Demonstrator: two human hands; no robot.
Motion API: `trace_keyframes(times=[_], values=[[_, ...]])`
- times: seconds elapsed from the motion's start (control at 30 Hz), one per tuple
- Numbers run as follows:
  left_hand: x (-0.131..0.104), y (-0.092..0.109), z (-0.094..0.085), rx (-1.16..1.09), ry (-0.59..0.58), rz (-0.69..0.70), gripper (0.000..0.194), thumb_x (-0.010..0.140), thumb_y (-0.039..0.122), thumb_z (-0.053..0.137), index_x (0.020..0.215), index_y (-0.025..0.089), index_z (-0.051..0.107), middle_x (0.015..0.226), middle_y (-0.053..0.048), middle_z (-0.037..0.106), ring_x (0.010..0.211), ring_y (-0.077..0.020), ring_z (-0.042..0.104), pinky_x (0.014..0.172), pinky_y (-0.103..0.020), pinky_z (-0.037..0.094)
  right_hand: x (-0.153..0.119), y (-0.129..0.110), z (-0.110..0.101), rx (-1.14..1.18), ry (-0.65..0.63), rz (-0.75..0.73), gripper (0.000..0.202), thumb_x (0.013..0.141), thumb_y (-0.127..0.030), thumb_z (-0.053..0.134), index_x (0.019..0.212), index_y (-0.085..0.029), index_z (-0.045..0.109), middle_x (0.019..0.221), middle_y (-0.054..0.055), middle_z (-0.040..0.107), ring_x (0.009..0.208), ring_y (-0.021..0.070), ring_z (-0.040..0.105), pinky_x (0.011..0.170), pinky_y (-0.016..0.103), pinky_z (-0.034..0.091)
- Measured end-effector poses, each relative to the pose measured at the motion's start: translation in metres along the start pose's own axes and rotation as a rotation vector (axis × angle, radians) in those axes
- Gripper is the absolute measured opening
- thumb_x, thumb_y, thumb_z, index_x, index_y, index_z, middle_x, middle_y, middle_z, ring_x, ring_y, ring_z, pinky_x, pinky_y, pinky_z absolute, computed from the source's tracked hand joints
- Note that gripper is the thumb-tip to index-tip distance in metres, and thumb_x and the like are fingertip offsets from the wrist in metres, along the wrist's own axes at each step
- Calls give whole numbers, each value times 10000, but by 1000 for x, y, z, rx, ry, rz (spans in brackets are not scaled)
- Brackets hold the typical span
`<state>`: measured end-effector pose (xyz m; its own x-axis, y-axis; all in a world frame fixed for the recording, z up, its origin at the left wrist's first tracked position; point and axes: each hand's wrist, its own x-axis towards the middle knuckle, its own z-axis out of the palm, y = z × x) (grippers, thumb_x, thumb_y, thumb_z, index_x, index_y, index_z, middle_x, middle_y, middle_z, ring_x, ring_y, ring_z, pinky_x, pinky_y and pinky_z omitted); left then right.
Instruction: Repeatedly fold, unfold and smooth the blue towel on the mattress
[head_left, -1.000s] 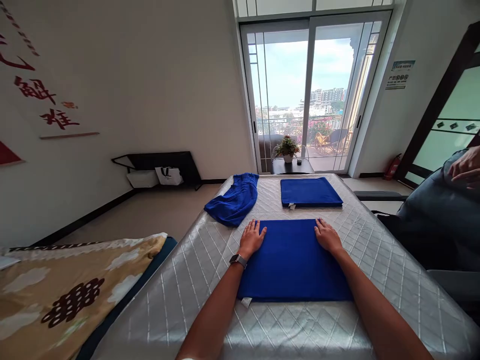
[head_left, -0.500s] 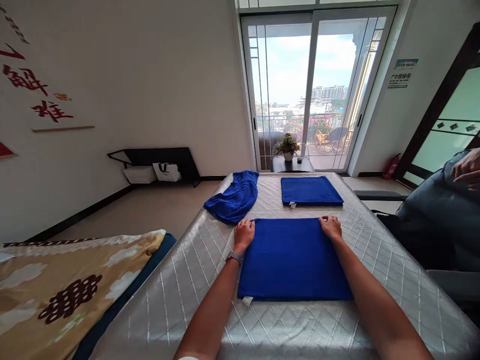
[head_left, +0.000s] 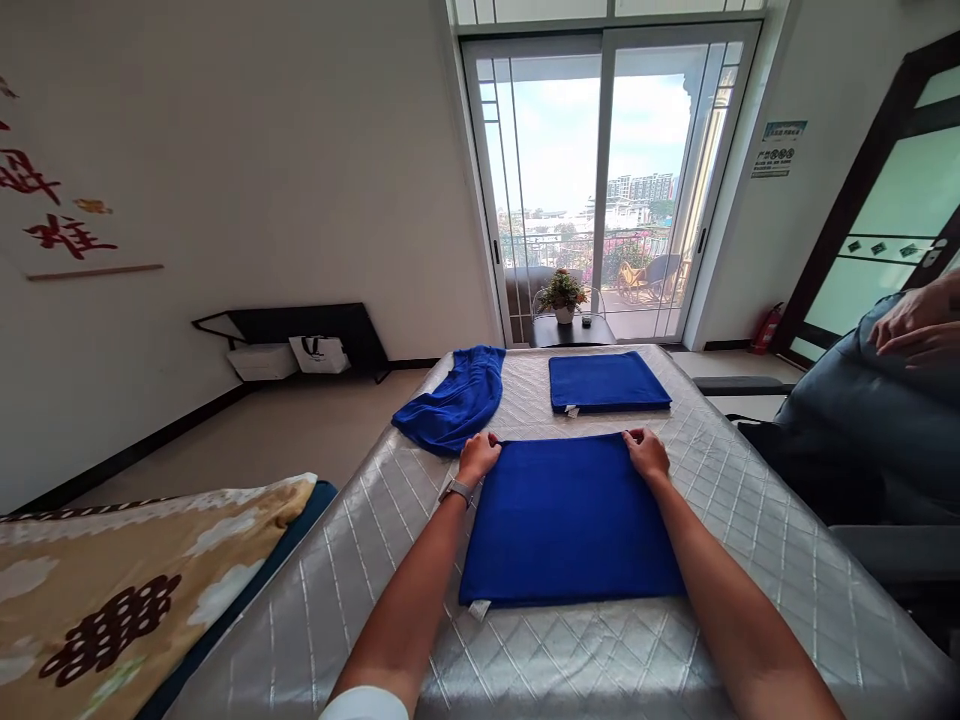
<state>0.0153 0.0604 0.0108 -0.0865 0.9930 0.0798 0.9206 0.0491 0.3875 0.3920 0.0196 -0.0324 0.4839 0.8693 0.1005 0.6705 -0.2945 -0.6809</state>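
A blue folded cloth (head_left: pixel 574 520) lies flat in front of me, a white tag at its near left corner. My left hand (head_left: pixel 478 457) pinches its far left corner, and my right hand (head_left: pixel 647 455) pinches the far right corner. Beyond it rests a second folded blue cloth (head_left: pixel 609 382), also with a white tag along its near edge. To the left of that, a crumpled blue cloth (head_left: pixel 454 400) is spread loosely near the edge. All three lie on a silver quilted mattress (head_left: pixel 360 600).
At the right a seated person's hands (head_left: pixel 919 320) rest on their lap. A patterned bedcover (head_left: pixel 150 590) lies at lower left. Behind the mattress stand a chair with a potted plant (head_left: pixel 564 295) and a sliding glass door (head_left: pixel 600 180). A white bag (head_left: pixel 320 354) sits on a black frame.
The view has turned slightly right, so everything sits a little further left. Both hands stay at the far corners of the near folded cloth, their fingers now pinching its edge.
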Motion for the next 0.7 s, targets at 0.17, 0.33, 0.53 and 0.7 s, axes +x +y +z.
trace_keyframes(times=[0.17, 0.33, 0.53, 0.7], values=[[3, 0, -3, -48, -82, 66, 232, 931, 190, 618, 1139, 176, 721, 1138, -102, 777, 1077, -211, 712, 947, -320, 514, -1, 3, 1, 102, -8, -14, 370, 978, -488, 506, 1173, -234, 690, 1086, 66, 775, 1016, 241, 708, 857, 337, 513], [11, 3, -12, -38, -157, 82, 217, 942, 361, 700, 1013, 158, 731, 1055, -66, 776, 1026, -222, 723, 974, -443, 547, -1, 3, 1, 180, 2, -10, 321, 970, -451, 527, 1154, -252, 700, 1103, 61, 781, 1033, 248, 711, 871, 342, 510], [14, 3, -20, -75, -123, 71, 211, 773, 117, 655, 915, 193, 791, 1003, -90, 813, 1060, -263, 736, 912, -320, 536, 0, 6, 1, 284, 30, -32, 391, 969, -488, 488, 1177, -225, 689, 1100, 88, 779, 1007, 251, 718, 867, 340, 514], [9, 0, -28, -172, -84, 77, 253, 750, 127, 641, 949, 182, 788, 1015, -89, 815, 1022, -241, 749, 902, -314, 552, 1, 9, 2, 366, 50, -69, 495, 961, -574, 442, 1182, -196, 674, 1083, 113, 779, 1009, 259, 719, 876, 343, 515]])
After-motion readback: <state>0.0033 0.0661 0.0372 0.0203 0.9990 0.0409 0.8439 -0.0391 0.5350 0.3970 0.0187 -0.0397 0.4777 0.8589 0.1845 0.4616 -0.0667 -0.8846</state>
